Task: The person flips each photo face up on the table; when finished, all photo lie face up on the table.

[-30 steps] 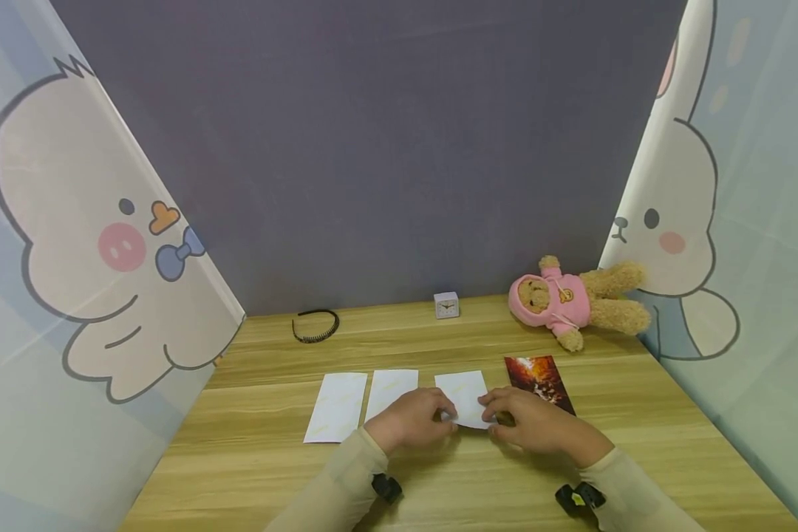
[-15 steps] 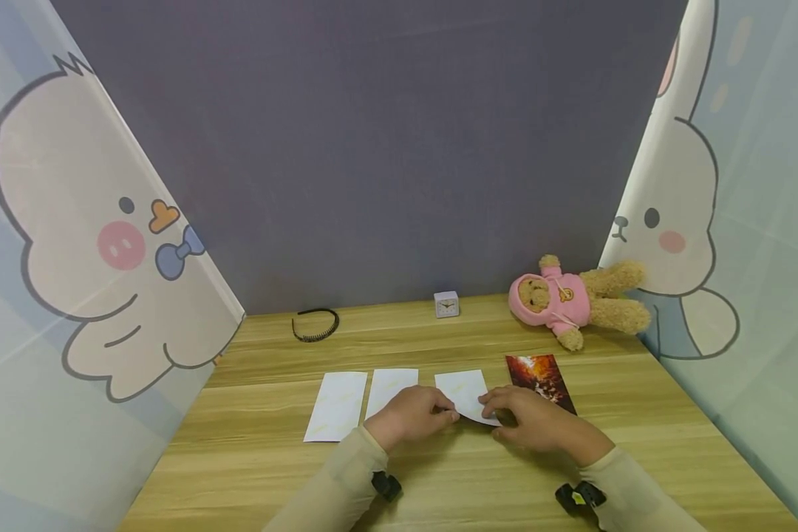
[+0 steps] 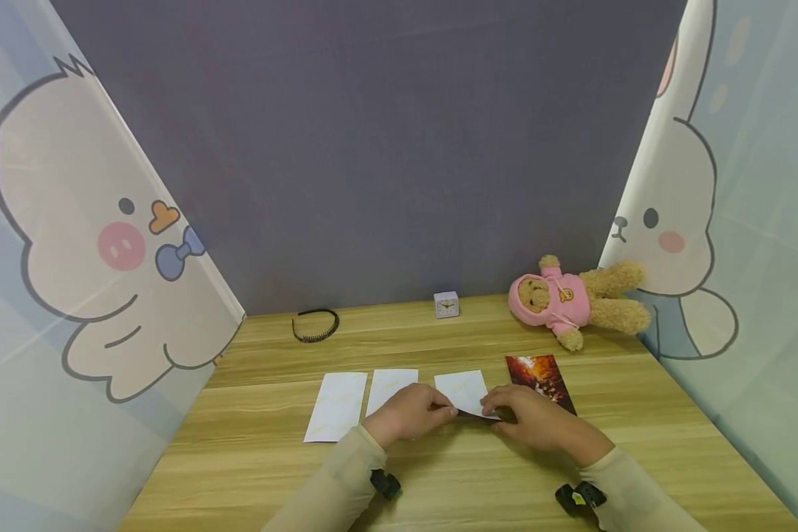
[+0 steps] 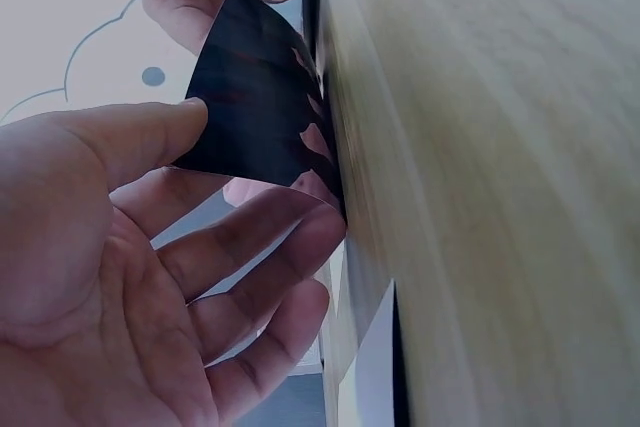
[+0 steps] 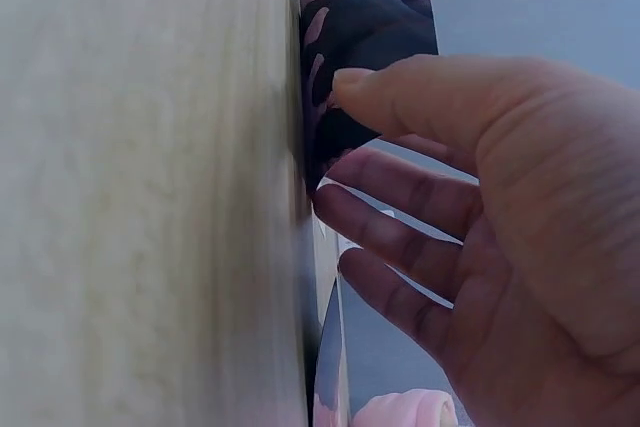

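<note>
Lying at the middle of the wood-grain tabletop [image 3: 465, 488], with its white back up and near edge raised: a photo print [image 3: 460, 390]. Bowed upward at that edge, showing a dark printed underside with pinkish streaks in both wrist views. Pinched at the near left corner by the left hand [image 3: 408, 414], with thumb on the dark face and index finger behind. Held likewise near the right corner by the right hand [image 3: 537, 420], thumb pressing the printed side; in both cases a narrow grip, nearly closed on the thin sheet. Just to the left, partly covered by the left hand, a second white-backed print [image 3: 389, 391]; beside it, at a slight slant, a third white-backed print [image 3: 335, 406]. To the right, lying picture up and partly hidden behind the right hand, a red-and-orange photo [image 3: 537, 375] with dark edges. Farther back, near the dark grey backdrop [image 3: 386, 148], a small white square clock [image 3: 446, 305], standing upright. At the back left, a black toothed headband [image 3: 315, 338]. At the back right, lying with head to the left, a plush teddy bear [image 3: 568, 295] in a pink hoodie. Rising at the sides, a duck-printed panel [image 3: 73, 295] on the left and a rabbit-printed panel [image 3: 681, 244] on the right.
</note>
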The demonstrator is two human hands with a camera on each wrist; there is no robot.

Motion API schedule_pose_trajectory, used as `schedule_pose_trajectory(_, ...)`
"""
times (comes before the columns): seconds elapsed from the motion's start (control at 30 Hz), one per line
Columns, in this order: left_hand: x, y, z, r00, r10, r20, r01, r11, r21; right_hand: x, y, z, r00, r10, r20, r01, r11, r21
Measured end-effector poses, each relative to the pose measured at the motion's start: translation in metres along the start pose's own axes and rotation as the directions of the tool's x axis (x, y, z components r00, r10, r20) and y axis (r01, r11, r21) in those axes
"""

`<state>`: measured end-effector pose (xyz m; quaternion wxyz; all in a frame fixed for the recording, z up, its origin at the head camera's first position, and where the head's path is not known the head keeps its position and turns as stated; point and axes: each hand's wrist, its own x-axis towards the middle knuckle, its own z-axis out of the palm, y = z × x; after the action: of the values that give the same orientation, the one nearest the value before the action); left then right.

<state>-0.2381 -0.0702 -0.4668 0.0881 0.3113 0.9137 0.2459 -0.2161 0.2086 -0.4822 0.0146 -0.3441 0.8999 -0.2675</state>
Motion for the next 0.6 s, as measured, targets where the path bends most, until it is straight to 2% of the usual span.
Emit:
schedule_pose_trajectory(0.27, -0.0009, 0.0006, -0.0032, 1.000, 0.005, -0.025, -0.006, 0.999, -0.037, 0.0012, 0.0032, 0.0015, 0.998, -0.025, -0.063, 0.025, 1.000, -0.009)
schedule_pose_trajectory(0.43, 0.0003, -0.0025, -0.0041, 0.998, 0.031, -0.054, -0.033, 0.998, -0.046, 0.0020, 0.0044, 0.0017, 0.996, -0.021, -0.088, 0.020, 1.000, -0.013)
schedule_pose_trajectory(0.6, 0.0014, -0.0046, -0.0048, 0.998, 0.025, -0.063, -0.030, 0.997, -0.078, 0.0027, 0.0042, 0.0016, 0.994, -0.011, -0.109, 0.011, 1.000, 0.000)
